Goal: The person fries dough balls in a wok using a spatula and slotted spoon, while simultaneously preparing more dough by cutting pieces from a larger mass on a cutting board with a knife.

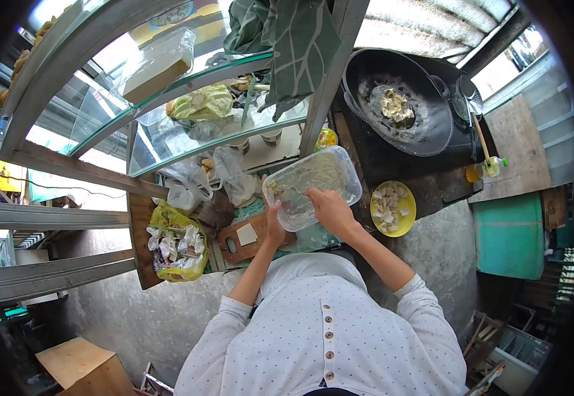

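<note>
My left hand [274,224] grips the near left side of a clear plastic tub [350,188], which is tilted and has a pale, pasty mixture smeared inside. My right hand [330,210] is closed around a thin utensil [296,191] reaching into the tub; its head is too small to make out. Under my left forearm lies a wooden cutting board [233,248] with a pale square wrapper [247,234] on it. To the right of my right hand stands a yellow bowl [406,224] of pale folded pieces. Similar pieces [394,107] sit in a dark wok [426,135].
A yellow plastic bag [180,269] with white packets lies on the table's left end. A glass display case [201,148] holds a cabbage [201,103], with a green cloth [300,53] hanging over it. A strainer [470,99] lies right of the wok, near a small bottle [493,166].
</note>
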Demonstrator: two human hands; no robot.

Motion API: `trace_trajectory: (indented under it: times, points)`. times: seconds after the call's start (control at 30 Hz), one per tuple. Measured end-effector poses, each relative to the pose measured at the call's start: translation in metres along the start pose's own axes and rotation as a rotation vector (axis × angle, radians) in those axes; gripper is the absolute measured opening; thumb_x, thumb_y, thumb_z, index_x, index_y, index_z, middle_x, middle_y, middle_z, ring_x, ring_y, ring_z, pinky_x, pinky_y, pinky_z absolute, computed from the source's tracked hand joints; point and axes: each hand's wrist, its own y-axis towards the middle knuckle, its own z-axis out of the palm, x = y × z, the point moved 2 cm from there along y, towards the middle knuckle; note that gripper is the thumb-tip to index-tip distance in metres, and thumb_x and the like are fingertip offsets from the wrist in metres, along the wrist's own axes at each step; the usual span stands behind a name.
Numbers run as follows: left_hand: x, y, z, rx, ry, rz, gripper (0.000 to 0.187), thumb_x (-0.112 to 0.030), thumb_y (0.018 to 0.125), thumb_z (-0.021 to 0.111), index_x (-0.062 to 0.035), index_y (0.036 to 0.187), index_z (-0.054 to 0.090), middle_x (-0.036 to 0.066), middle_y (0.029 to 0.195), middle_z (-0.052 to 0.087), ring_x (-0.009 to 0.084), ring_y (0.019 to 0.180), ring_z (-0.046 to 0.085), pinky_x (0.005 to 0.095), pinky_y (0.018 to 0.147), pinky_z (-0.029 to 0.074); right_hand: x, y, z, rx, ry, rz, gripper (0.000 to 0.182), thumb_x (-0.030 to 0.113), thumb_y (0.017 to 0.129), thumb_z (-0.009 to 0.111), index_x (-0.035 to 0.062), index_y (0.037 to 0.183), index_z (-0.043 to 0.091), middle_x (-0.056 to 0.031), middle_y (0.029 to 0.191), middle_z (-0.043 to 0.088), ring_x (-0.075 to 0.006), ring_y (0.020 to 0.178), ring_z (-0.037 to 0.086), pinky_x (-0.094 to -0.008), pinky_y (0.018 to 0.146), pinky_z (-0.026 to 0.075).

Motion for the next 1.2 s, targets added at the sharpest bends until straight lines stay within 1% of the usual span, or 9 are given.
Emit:
trace_trajectory:
  times: [0.33, 0.5, 0.67, 0.8, 0.83, 0.93, 1.03, 1.13, 1.2]
  points:
    - [0.0, -0.001, 0.006, 0.061, 0.065, 0.08, 0.056, -0.035, 0.082, 0.046, -0.0151, 0.131, 0.027, 0.011, 0.118, 0.043, 0.0282, 0.112, 0.046, 0.0442, 0.093, 0.04, 0.023, -0.012, -0.002, -0.068, -0.065, 0.009, 0.029, 0.003, 0.08, 0.047, 0.007, 0.107, 0.055, -0.0198, 0.08, 0.057, -0.0391, 0.07, 0.059, -0.0452, 0.061, 0.048]
    - [-0.004, -0.006, 0.013, 0.032, 0.127, 0.094, 0.054, -0.036, 0.081, 0.044, -0.0109, 0.128, 0.033, 0.011, 0.118, 0.045, 0.027, 0.112, 0.047, 0.0422, 0.094, 0.039, 0.037, -0.018, 0.001, -0.084, -0.178, -0.025, 0.033, 0.001, 0.076, 0.048, 0.0073, 0.107, 0.058, -0.0192, 0.077, 0.056, -0.0364, 0.065, 0.06, -0.0423, 0.057, 0.049]
    - [-0.009, -0.013, 0.023, 0.003, 0.099, 0.121, 0.053, -0.034, 0.079, 0.043, -0.0073, 0.124, 0.038, 0.01, 0.116, 0.048, 0.0254, 0.11, 0.048, 0.0397, 0.094, 0.038, 0.046, -0.023, -0.015, -0.078, -0.128, -0.019, 0.034, 0.002, 0.075, 0.049, 0.0063, 0.107, 0.058, -0.0185, 0.076, 0.057, -0.0357, 0.066, 0.06, -0.0413, 0.057, 0.049]
    - [-0.054, -0.047, 0.107, -0.039, 0.071, 0.084, 0.053, -0.033, 0.076, 0.046, -0.0055, 0.122, 0.04, 0.009, 0.114, 0.049, 0.0235, 0.109, 0.049, 0.037, 0.094, 0.038, 0.057, -0.03, -0.023, -0.096, -0.149, -0.025, 0.035, 0.001, 0.074, 0.051, 0.0059, 0.107, 0.058, -0.0177, 0.076, 0.057, -0.0346, 0.066, 0.06, -0.0401, 0.056, 0.049]
    - [-0.054, -0.048, 0.107, -0.039, 0.073, 0.082, 0.053, -0.033, 0.076, 0.046, -0.0055, 0.122, 0.04, 0.009, 0.114, 0.049, 0.0235, 0.109, 0.049, 0.037, 0.094, 0.038, 0.06, -0.032, -0.028, -0.097, -0.147, -0.023, 0.035, 0.001, 0.074, 0.051, 0.0059, 0.107, 0.058, -0.0177, 0.076, 0.057, -0.0346, 0.066, 0.06, -0.0401, 0.056, 0.049]
    - [-0.055, -0.051, 0.109, -0.031, 0.051, 0.097, 0.055, -0.031, 0.075, 0.049, -0.0045, 0.122, 0.04, 0.008, 0.113, 0.05, 0.0224, 0.108, 0.049, 0.0354, 0.093, 0.038, 0.066, -0.035, -0.035, -0.066, -0.167, -0.021, 0.036, -0.001, 0.072, 0.052, 0.0057, 0.107, 0.057, -0.0173, 0.075, 0.057, -0.0335, 0.065, 0.06, -0.0391, 0.056, 0.049]
    - [-0.058, -0.055, 0.115, -0.028, 0.038, 0.139, 0.063, -0.025, 0.07, 0.048, -0.0059, 0.127, 0.029, 0.011, 0.118, 0.041, 0.024, 0.111, 0.043, 0.035, 0.095, 0.037, 0.068, -0.038, -0.037, -0.035, -0.208, -0.041, 0.037, 0.0, 0.072, 0.053, 0.0055, 0.108, 0.057, -0.0173, 0.074, 0.057, -0.0327, 0.064, 0.061, -0.0383, 0.055, 0.049]
    - [-0.059, -0.059, 0.115, 0.022, 0.071, 0.047, 0.065, -0.024, 0.071, 0.048, -0.0068, 0.13, 0.027, 0.011, 0.121, 0.039, 0.0238, 0.114, 0.041, 0.0354, 0.096, 0.036, 0.071, -0.041, -0.039, -0.004, -0.22, -0.038, 0.036, -0.001, 0.071, 0.053, 0.0048, 0.107, 0.056, -0.0174, 0.075, 0.058, -0.0324, 0.064, 0.061, -0.0375, 0.055, 0.049]
    - [-0.06, -0.055, 0.119, 0.001, 0.032, 0.231, 0.058, -0.025, 0.074, 0.046, -0.007, 0.128, 0.035, 0.007, 0.12, 0.045, 0.0214, 0.111, 0.046, 0.0344, 0.097, 0.036, 0.067, -0.043, -0.035, 0.008, -0.228, -0.019, 0.033, 0.0, 0.072, 0.052, 0.005, 0.105, 0.056, -0.0184, 0.075, 0.058, -0.0326, 0.066, 0.062, -0.0385, 0.056, 0.049]
